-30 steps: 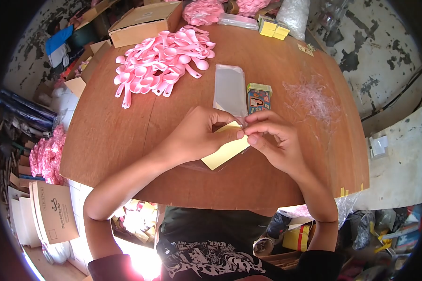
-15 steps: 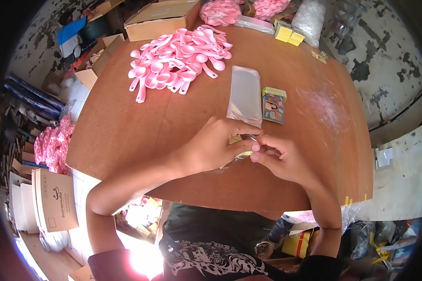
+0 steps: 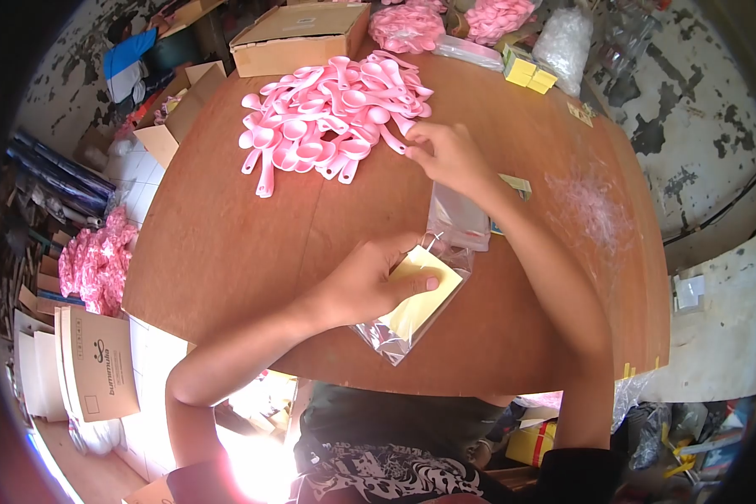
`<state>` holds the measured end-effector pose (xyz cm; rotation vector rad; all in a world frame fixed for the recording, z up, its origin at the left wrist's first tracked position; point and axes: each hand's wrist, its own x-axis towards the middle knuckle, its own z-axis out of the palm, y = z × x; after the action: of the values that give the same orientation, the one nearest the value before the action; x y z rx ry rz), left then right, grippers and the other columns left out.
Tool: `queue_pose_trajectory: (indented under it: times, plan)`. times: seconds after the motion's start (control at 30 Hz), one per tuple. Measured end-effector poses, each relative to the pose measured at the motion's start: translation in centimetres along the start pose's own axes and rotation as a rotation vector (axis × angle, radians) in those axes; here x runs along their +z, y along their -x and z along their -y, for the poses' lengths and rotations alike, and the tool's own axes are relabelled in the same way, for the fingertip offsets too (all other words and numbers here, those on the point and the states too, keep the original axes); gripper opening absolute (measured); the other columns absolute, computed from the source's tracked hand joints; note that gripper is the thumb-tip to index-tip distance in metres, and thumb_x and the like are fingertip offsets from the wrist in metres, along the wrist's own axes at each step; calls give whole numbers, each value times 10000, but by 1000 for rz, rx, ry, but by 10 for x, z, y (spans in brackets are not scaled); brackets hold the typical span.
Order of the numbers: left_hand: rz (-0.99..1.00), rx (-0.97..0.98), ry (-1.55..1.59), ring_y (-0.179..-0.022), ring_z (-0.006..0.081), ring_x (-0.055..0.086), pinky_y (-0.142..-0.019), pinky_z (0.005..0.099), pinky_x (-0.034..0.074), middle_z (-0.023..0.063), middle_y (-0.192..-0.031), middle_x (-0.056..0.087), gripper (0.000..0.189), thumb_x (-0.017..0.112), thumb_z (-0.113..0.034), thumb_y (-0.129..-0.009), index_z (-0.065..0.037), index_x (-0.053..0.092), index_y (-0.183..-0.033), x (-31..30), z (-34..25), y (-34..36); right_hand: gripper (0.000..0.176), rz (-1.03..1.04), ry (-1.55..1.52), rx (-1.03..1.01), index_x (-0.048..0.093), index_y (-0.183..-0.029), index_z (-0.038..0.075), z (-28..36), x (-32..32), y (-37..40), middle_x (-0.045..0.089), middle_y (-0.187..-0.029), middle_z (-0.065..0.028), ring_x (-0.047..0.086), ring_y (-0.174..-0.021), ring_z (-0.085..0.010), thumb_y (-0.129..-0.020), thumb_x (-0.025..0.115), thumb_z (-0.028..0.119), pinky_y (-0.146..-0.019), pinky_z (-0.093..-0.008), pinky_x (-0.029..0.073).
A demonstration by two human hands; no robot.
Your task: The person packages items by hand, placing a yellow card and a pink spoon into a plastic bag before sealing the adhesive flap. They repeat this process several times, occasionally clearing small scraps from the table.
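Note:
My left hand (image 3: 370,281) is closed on a clear plastic bag (image 3: 396,346) with a yellow card (image 3: 424,290) in it, thumb flat on the card. A thin white tie (image 3: 433,241) sticks up at the bag's top end. My right hand (image 3: 449,155) reaches to the right edge of a heap of pink spoons (image 3: 328,118). Its thumb and forefinger are apart beside a spoon handle; whether they touch it is not clear. Under my right forearm lie a stack of clear plastic bags (image 3: 458,220) and a partly hidden pack of small cards (image 3: 517,185).
A cardboard box (image 3: 298,38), bagged pink spoons (image 3: 407,29) and yellow packs (image 3: 529,69) stand along the table's far edge. A tangle of clear strands (image 3: 592,202) lies at the right. Another person (image 3: 130,63) is at the far left.
My right hand has left the left hand and moved up and away to the spoon heap. My left hand has turned the bag, so the yellow card and white tie now show.

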<state>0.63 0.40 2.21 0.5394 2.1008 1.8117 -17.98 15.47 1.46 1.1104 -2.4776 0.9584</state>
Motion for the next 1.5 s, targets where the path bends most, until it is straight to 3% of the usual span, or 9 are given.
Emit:
queue_pose_trajectory:
  times: [0.23, 0.43, 0.53, 0.67, 0.93, 1.07, 1.17, 1.3, 1.5]
  plan:
    - [-45, -5, 74, -771, 12, 539, -650, 207, 453, -10, -903, 631, 356, 628, -137, -929, -7, 534, -1246, -6, 3, 0, 148, 218, 476, 15, 647, -797, -5, 13, 21, -33, 639, -744, -187, 646, -774, -344, -749, 695, 127, -686, -443, 512]
    - [-57, 34, 81, -721, -3, 507, -598, 198, 425, -30, -841, 609, 329, 613, -153, -942, -4, 538, -1225, -7, 5, 1, 116, -9, 811, -225, 606, -787, -47, 24, 16, -6, 632, -813, -185, 636, -803, -326, -732, 630, 53, -629, -420, 529]
    - [-68, 37, 88, -714, 2, 521, -594, 205, 437, -26, -832, 616, 328, 617, -154, -939, -4, 540, -1220, -7, 6, 1, 126, -98, 729, -293, 625, -861, -43, 40, -14, 11, 639, -843, -167, 642, -739, -315, -749, 614, 13, -628, -385, 538]
    - [-117, 62, 68, -708, 45, 553, -619, 254, 468, 31, -825, 640, 359, 659, -177, -904, 0, 557, -1200, -11, 6, 3, 149, -307, 8, 149, 646, -1010, -28, 62, -63, 48, 668, -889, -81, 657, -761, -166, -900, 597, 59, -671, -282, 542]
    - [-59, 33, -61, -822, 48, 561, -716, 239, 481, 18, -920, 633, 431, 680, -144, -889, 4, 519, -1260, -6, -1, 3, 233, -400, -943, 394, 608, -1130, -33, 63, -123, 119, 652, -921, -67, 655, -825, -146, -944, 569, 102, -754, -317, 568]
    - [-67, 125, -125, -780, 157, 620, -722, 338, 497, 139, -917, 667, 502, 708, -179, -846, 26, 516, -1262, -2, 3, 3, 226, -403, -941, 441, 612, -1123, -31, 61, -116, 130, 652, -918, -59, 654, -816, -151, -934, 575, 87, -747, -319, 568]
    - [-44, 170, -117, -824, 173, 628, -754, 342, 498, 150, -969, 666, 517, 710, -173, -843, 23, 508, -1276, -1, 9, 1, 219, 146, -1145, 730, 626, -1096, -40, 59, -117, 137, 652, -950, -80, 658, -782, -166, -916, 587, 80, -720, -333, 571]
    - [-8, 95, -59, -861, 181, 626, -769, 340, 496, 154, -1022, 661, 540, 702, -144, -845, 1, 482, -1317, 2, -1, 4, 216, 398, -1244, 687, 640, -1075, -47, 73, -103, 141, 655, -973, -100, 655, -763, -166, -915, 604, 94, -690, -318, 560]
    - [-8, 74, -95, -917, 54, 555, -780, 237, 479, 51, -1032, 638, 568, 655, -48, -887, -17, 404, -1395, 0, -5, 5, 195, 42, -921, 519, 639, -1066, -42, 85, -89, 145, 659, -920, -85, 658, -796, -155, -926, 600, 90, -704, -321, 572]
